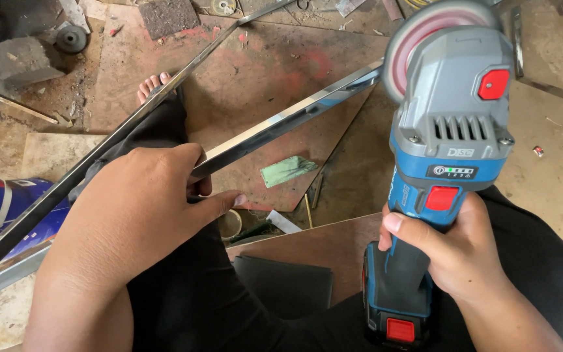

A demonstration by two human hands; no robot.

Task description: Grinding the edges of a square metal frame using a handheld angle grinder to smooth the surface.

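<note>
Right hand (454,244) fisted round grinder (447,150) grip, disc pointing away; left hand (141,202) pinches shiny bar (281,120), running diag. upper-right.

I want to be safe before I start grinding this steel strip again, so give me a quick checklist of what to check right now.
1. Right hand grip on the cordless angle grinder: ok, fingers wrapped round the handle.
2. Left hand steadying the polished steel strip: ok, closed on it.
3. Grinding disc at the strip's end: ok, it meets the metal.
4. Hand protection: not ok, both hands bare.
5. Bare foot beside the second strip: not ok, exposed.
6. Disc spinning: cannot tell.
</note>
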